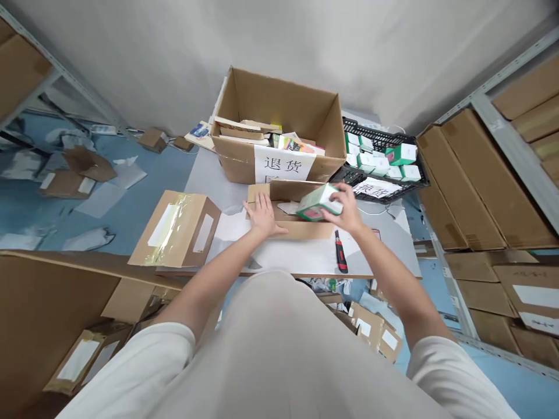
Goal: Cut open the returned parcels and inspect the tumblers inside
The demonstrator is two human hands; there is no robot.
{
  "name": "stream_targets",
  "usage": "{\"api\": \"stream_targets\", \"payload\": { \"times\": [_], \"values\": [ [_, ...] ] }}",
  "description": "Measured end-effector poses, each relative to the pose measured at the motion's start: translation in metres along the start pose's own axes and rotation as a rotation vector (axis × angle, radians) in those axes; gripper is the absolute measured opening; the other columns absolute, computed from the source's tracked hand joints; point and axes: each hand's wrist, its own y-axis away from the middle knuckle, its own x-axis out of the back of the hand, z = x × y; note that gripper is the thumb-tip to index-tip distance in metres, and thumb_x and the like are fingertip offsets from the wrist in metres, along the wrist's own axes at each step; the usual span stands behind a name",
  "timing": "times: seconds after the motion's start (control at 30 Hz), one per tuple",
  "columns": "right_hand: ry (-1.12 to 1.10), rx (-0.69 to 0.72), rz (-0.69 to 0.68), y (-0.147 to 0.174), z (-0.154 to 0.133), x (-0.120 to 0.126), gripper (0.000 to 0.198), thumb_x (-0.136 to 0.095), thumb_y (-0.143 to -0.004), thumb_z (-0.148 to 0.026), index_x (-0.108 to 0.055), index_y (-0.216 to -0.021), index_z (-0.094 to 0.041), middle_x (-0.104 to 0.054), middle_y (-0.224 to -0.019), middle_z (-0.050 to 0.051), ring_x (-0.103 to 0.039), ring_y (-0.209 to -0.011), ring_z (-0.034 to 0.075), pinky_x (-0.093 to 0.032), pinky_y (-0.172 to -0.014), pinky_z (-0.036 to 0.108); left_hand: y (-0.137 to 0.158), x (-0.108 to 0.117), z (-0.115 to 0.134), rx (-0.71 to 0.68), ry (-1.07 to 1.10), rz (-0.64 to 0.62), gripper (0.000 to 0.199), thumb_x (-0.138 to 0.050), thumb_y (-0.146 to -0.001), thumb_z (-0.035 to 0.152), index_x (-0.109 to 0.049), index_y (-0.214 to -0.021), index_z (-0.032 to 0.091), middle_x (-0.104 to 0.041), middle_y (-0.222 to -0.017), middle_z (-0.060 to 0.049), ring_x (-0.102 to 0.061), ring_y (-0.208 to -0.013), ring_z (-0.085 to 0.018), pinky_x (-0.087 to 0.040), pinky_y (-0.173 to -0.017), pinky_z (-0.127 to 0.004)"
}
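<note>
A small open cardboard box (301, 230) lies on the white-covered table in front of me, its flaps folded out. My left hand (263, 216) rests with fingers spread on its left flap. In my right hand (348, 210) is a white and green carton (315, 201), gripped at its right end. The carton is tilted over the right part of the box, and its lower edge is partly hidden by the box wall. Some pale paper (288, 208) shows inside. Just below the box a red and black utility knife (340, 254) lies on the table.
Behind stands a large cardboard box (236, 157) of mixed packages with a paper sign. To its right, a black crate (404, 181) holds several white and green cartons. A taped box (174, 230) sits at the table's left. Shelves with boxes (471, 180) flank the right side.
</note>
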Motion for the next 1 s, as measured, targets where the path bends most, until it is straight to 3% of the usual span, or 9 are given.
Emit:
{"api": "stream_targets", "payload": {
  "times": [0.1, 0.2, 0.27, 0.4, 0.57, 0.67, 0.8, 0.9, 1.0],
  "values": [
    [0.019, -0.030, 0.119, 0.005, -0.014, 0.058, 0.039, -0.061, -0.080, -0.048, -0.053, -0.106, -0.021, -0.043, -0.122, 0.016, -0.044, -0.122, 0.034, -0.044, -0.094, 0.053, -0.021, 0.009, -0.013, -0.019, -0.029, 0.023, 0.133, -0.060, -0.060, 0.078, -0.003, -0.153, 0.002, -0.003, -0.159, -0.028, 0.002, -0.147, -0.042, 0.003, -0.110, -0.071],
    [-0.042, -0.030, 0.152, 0.038, -0.027, 0.081, 0.039, -0.065, -0.077, -0.049, -0.054, -0.103, -0.022, -0.044, -0.121, 0.015, -0.046, -0.119, 0.034, -0.046, -0.092, 0.053, -0.034, 0.014, -0.018, -0.055, -0.057, 0.024, 0.137, -0.064, -0.056, 0.077, -0.001, -0.153, 0.002, -0.002, -0.159, -0.027, 0.005, -0.147, -0.042, 0.005, -0.110, -0.069],
    [-0.130, 0.003, 0.149, 0.070, -0.033, 0.066, 0.036, -0.068, -0.076, -0.046, -0.053, -0.099, -0.022, -0.044, -0.120, 0.014, -0.049, -0.116, 0.032, -0.050, -0.088, 0.049, -0.034, 0.014, -0.016, -0.053, -0.079, 0.017, 0.140, -0.066, -0.054, 0.076, 0.000, -0.152, 0.002, -0.001, -0.160, -0.026, 0.010, -0.147, -0.042, 0.006, -0.110, -0.069],
    [-0.250, 0.017, 0.095, 0.131, -0.029, -0.008, 0.031, -0.070, -0.077, -0.038, -0.053, -0.098, -0.023, -0.046, -0.117, 0.013, -0.052, -0.111, 0.027, -0.052, -0.088, 0.045, -0.017, 0.011, -0.010, -0.059, -0.083, 0.038, 0.137, -0.069, -0.057, 0.071, 0.000, -0.152, 0.001, -0.001, -0.160, -0.025, 0.016, -0.146, -0.042, 0.007, -0.110, -0.069],
    [-0.262, -0.087, -0.011, 0.165, -0.008, -0.082, 0.027, -0.068, -0.079, -0.041, -0.056, -0.096, -0.024, -0.048, -0.120, 0.013, -0.051, -0.114, 0.028, -0.050, -0.095, 0.049, 0.021, 0.002, -0.001, -0.176, -0.031, 0.137, 0.105, -0.064, -0.075, 0.052, -0.012, -0.153, 0.006, -0.004, -0.160, -0.023, 0.008, -0.148, -0.039, 0.008, -0.110, -0.070],
    [-0.303, -0.087, -0.051, 0.169, 0.005, -0.097, 0.031, -0.067, -0.080, -0.042, -0.056, -0.101, -0.023, -0.048, -0.121, 0.014, -0.050, -0.117, 0.029, -0.048, -0.098, 0.052, 0.052, -0.012, 0.011, -0.316, 0.066, 0.192, 0.078, -0.056, -0.083, 0.038, -0.026, -0.150, 0.009, -0.013, -0.160, -0.021, -0.003, -0.149, -0.037, 0.004, -0.112, -0.068],
    [-0.361, -0.052, -0.125, 0.168, 0.016, -0.096, 0.044, -0.068, -0.079, -0.046, -0.054, -0.111, -0.020, -0.048, -0.126, 0.018, -0.048, -0.122, 0.033, -0.045, -0.101, 0.055, 0.089, -0.038, 0.045, -0.604, 0.361, 0.113, 0.069, -0.056, -0.086, 0.044, -0.037, -0.144, 0.010, -0.038, -0.150, -0.021, -0.032, -0.143, -0.031, -0.025, -0.118, -0.050],
    [-0.424, -0.032, -0.130, 0.168, 0.017, -0.093, 0.052, -0.068, -0.079, -0.048, -0.051, -0.119, -0.020, -0.046, -0.130, 0.019, -0.045, -0.127, 0.035, -0.043, -0.104, 0.057, 0.096, -0.052, 0.080, -0.654, 0.517, 0.050, 0.072, -0.054, -0.087, 0.050, -0.035, -0.144, 0.010, -0.040, -0.149, -0.020, -0.038, -0.140, -0.028, -0.038, -0.113, -0.042],
    [-0.488, -0.070, -0.075, 0.177, 0.016, -0.096, 0.072, -0.070, -0.076, -0.050, -0.041, -0.135, -0.020, -0.039, -0.139, 0.020, -0.037, -0.135, 0.035, -0.037, -0.109, 0.057, 0.087, -0.061, 0.108, -0.666, 0.510, 0.011, 0.061, -0.047, -0.092, 0.039, -0.033, -0.145, 0.012, -0.039, -0.151, -0.018, -0.034, -0.142, -0.028, -0.036, -0.114, -0.046]
  ]
}}
